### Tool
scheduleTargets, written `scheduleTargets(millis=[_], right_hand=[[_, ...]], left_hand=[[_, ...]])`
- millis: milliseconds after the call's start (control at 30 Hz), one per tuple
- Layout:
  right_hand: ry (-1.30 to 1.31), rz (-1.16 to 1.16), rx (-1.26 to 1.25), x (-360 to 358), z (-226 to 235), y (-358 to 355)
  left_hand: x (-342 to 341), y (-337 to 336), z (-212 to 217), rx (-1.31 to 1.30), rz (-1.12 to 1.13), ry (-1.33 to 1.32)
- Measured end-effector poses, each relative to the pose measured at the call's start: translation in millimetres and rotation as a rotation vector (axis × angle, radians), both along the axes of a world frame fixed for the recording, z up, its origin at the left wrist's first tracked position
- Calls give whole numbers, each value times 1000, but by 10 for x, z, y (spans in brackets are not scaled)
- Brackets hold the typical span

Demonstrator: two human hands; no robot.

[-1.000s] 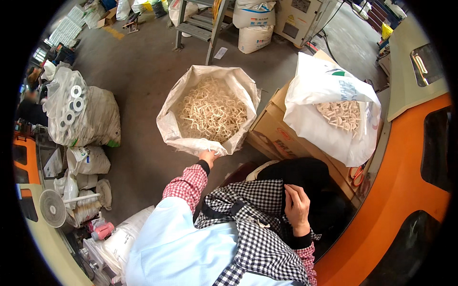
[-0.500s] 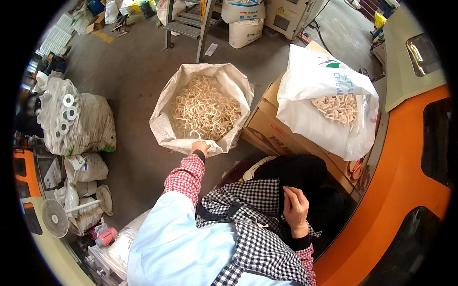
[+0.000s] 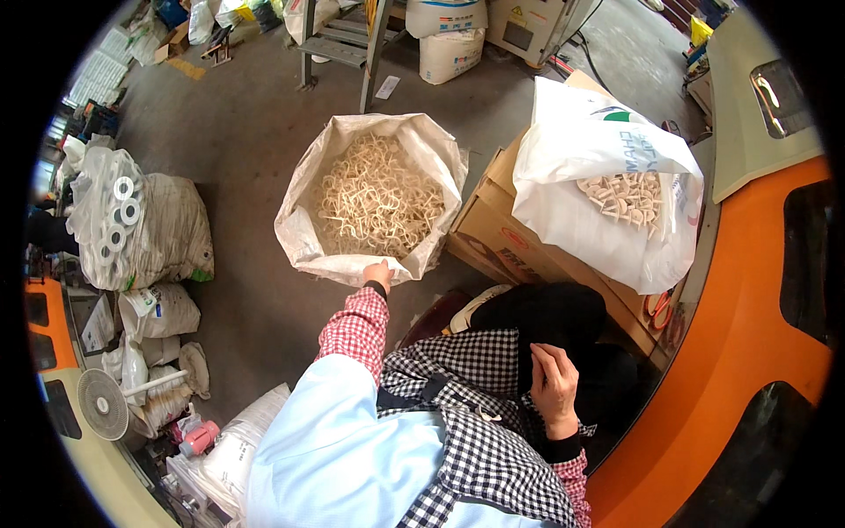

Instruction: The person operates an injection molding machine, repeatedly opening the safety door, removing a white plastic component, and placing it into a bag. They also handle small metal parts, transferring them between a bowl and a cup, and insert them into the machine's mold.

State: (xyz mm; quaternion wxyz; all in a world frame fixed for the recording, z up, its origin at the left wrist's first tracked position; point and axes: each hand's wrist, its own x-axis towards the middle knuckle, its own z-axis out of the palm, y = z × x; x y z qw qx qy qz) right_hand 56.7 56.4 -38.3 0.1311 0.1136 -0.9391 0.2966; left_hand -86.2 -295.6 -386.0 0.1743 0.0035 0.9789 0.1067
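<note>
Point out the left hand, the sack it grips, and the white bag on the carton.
left hand (image 3: 379,273), head view, knuckles.
sack (image 3: 299,238), head view, left rim.
white bag (image 3: 572,158), head view, upper side.

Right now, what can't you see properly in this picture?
- Head view: the fingers of the left hand curl over the rim of the big sack, so its grip is hidden.
- How deep the pale loops go: the sack wall hides it.
- Under the right hand: dark cloth, too dim to tell.
- The white bag covers much of the cardboard box.
</note>
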Motion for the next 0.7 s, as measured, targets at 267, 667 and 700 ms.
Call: scheduleTargets(millis=[267,667,700], right_hand=[[7,24,-13,11,-9,-28],[146,-485,-28,323,44,2],[249,-477,-31,365,20,68]], left_hand=[[374,-255,70,-195,-32,-151],[298,1925,2708,1064,-312,501],[465,2215,3241,1193,-504,508]])
